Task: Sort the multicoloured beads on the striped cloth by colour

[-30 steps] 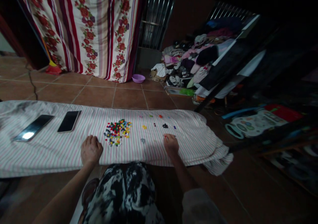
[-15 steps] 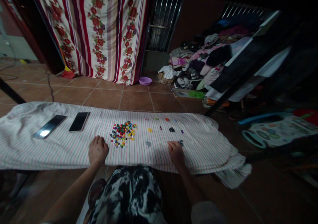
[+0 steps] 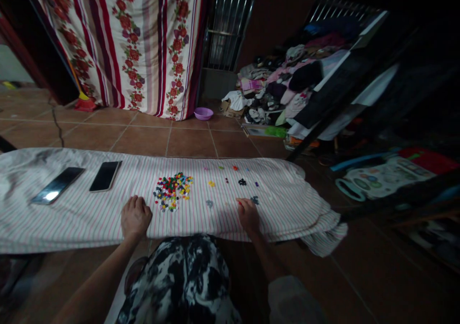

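My left hand (image 3: 135, 217) rests palm down on the striped cloth, fingers curled in and close together, with nothing visible in them. Right of it lies a pile of tiny multicoloured plastic pieces (image 3: 174, 192). My right hand (image 3: 247, 214) is low over the cloth, thumb and forefinger pinched; a tiny reddish spot shows at the fingertips, too small to name. Around it lie small sorted groups: dark grey pieces (image 3: 255, 200) just beside the hand, black pieces (image 3: 242, 182), yellow pieces (image 3: 211, 183), light grey pieces (image 3: 209, 203), orange-red pieces (image 3: 235, 168) and purple pieces (image 3: 256, 184).
Two phones (image 3: 105, 176) lie left on the striped cloth (image 3: 287, 209) covering a low table. Beyond are a floral curtain (image 3: 143, 41), a purple basin (image 3: 203, 113) and a heap of clothes (image 3: 276, 82). My patterned-clothed knees (image 3: 179, 281) are at the near edge.
The whole view has shifted, so the table and hands appear slightly further left. Both hands stay in nearly the same places on the cloth; the right fingertips remain pinched.
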`<state>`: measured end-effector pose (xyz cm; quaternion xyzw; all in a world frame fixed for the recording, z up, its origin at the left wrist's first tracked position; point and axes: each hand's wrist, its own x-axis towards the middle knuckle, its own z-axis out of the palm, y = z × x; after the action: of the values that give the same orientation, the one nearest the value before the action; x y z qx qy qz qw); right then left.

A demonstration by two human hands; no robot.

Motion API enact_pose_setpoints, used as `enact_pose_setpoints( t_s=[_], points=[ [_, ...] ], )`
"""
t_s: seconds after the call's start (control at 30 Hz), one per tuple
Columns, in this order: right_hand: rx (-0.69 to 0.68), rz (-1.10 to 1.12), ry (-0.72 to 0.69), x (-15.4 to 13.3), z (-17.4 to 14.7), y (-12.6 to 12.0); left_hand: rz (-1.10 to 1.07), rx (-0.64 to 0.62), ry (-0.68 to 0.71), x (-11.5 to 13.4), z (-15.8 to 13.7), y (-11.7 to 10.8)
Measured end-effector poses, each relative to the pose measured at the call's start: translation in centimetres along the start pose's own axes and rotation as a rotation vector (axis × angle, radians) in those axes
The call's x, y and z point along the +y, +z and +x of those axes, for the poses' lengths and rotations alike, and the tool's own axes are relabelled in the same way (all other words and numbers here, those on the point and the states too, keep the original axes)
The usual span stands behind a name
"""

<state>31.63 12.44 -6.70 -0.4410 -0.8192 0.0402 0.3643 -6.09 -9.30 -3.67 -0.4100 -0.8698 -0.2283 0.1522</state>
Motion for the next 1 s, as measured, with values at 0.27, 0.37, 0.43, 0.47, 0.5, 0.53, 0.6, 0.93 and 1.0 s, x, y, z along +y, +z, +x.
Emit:
enact_pose_setpoints(
  t_s=[0.27, 0.37, 0.43, 0.47, 0.5, 0.53, 0.6, 0.93, 1.0],
  points=[
    [-0.02, 0.024, 0.038, -0.75, 0.11, -0.61, -0.048, -0.008, -0.005, 0.22, 0.09, -0.44],
    [-0.007, 0.026, 0.038, -0.83, 0.11, -0.61, -0.023, -0.01, 0.01, 0.16, 0.12, -0.46],
    [-0.005, 0.026, 0.038, -0.86, 0.11, -0.58, -0.008, -0.012, 0.019, 0.09, 0.12, -0.43],
    [-0.005, 0.025, 0.039, -0.87, 0.12, -0.57, -0.002, -0.013, 0.02, 0.07, 0.11, -0.41],
    [-0.008, 0.022, 0.041, -0.88, 0.12, -0.57, 0.001, -0.014, 0.021, 0.05, 0.1, -0.38],
    [-0.012, 0.019, 0.042, -0.9, 0.13, -0.58, 0.005, -0.015, 0.02, 0.05, 0.09, -0.35],
    [-0.024, 0.017, 0.037, -0.92, 0.15, -0.59, 0.014, -0.017, 0.016, 0.06, 0.07, -0.29],
    [-0.058, 0.032, 0.023, -0.58, 0.3, -0.43, 0.031, -0.026, -0.006, 0.26, 0.11, -0.44],
    [-0.057, 0.033, 0.01, -0.4, 0.3, -0.38, 0.032, -0.034, -0.009, 0.33, 0.12, -0.55]
  ],
)
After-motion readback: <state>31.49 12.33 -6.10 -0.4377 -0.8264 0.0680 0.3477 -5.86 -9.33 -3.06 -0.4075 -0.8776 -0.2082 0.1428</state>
